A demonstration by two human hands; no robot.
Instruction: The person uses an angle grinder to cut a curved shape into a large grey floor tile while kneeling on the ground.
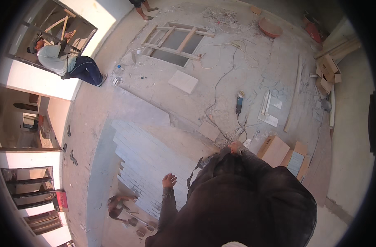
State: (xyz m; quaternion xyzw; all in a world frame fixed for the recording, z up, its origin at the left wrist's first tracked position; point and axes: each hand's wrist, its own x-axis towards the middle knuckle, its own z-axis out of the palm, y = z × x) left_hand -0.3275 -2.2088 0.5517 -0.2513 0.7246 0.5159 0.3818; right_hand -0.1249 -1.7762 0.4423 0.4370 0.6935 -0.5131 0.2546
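My left hand (169, 180) is held out over a patch of pale, brick-patterned tiles (144, 150), fingers apart and nothing in it. Close in front of my dark clothing is my right hand (236, 147), small in view, its fingers too unclear to read. Just beyond it, a black cord runs across the dusty floor. A blue angle grinder (239, 103) lies farther off with its disc pointing away. To the right of my right hand stands an open cardboard box (273, 150), beside another carton holding stacked pale tiles (295, 163).
Another person (117, 207) crouches by the tiles' lower left edge, near several small pots (141, 231). A second person (58, 61) leans at a window opening. A wooden frame (182, 41), a loose slab (183, 81) and a reddish basin (270, 28) lie farther away.
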